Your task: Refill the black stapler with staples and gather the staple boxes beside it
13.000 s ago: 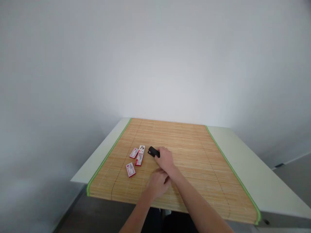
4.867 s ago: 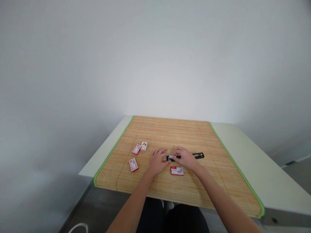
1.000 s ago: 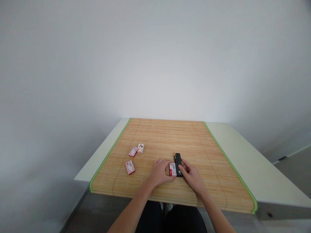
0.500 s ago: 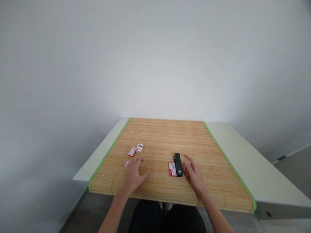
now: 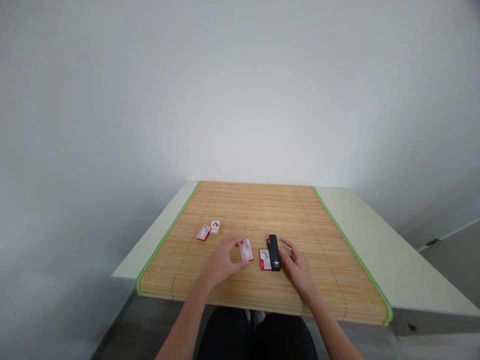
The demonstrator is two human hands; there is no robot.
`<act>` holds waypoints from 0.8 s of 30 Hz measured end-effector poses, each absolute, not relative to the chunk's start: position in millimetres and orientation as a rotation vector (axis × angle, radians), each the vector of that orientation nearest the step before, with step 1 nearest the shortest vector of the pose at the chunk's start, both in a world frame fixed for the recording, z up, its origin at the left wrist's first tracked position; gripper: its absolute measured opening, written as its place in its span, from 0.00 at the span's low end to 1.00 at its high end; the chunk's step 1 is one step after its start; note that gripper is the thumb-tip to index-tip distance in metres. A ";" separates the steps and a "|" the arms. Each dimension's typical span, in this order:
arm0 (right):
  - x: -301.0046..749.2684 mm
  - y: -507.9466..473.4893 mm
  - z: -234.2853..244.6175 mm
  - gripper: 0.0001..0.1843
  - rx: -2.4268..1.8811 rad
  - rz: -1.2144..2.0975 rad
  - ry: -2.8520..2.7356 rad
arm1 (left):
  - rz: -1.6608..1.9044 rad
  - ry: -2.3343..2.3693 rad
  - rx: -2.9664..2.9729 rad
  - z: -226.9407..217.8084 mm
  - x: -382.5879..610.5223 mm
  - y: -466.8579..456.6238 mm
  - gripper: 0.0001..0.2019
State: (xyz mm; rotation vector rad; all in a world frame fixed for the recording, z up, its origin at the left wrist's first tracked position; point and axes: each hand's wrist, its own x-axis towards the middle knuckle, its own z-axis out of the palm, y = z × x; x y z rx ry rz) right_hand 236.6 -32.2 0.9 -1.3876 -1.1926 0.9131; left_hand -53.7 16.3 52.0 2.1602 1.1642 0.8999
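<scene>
A black stapler (image 5: 274, 252) with a small pale mark contrasts with the red and white flat box (image 5: 265, 260) alongside, its pale face banded in red and touched with grey. The centre box (image 5: 246, 250) shows white framed by a thin reddish-pink border. The far-left box (image 5: 203, 233) repeats the red-edged white, while a small carton (image 5: 215, 228) wears a dark motif on white. Fine stripes run across the honey-tan mat (image 5: 300, 210), trimmed in bright green, over a white table (image 5: 393, 260) against a pale grey wall (image 5: 247, 100).
</scene>
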 end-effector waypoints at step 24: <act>237.4 -32.5 -3.0 0.39 -1.376 0.919 -1.240 | 0.817 0.972 2.046 13.8 6.7 18.4 0.48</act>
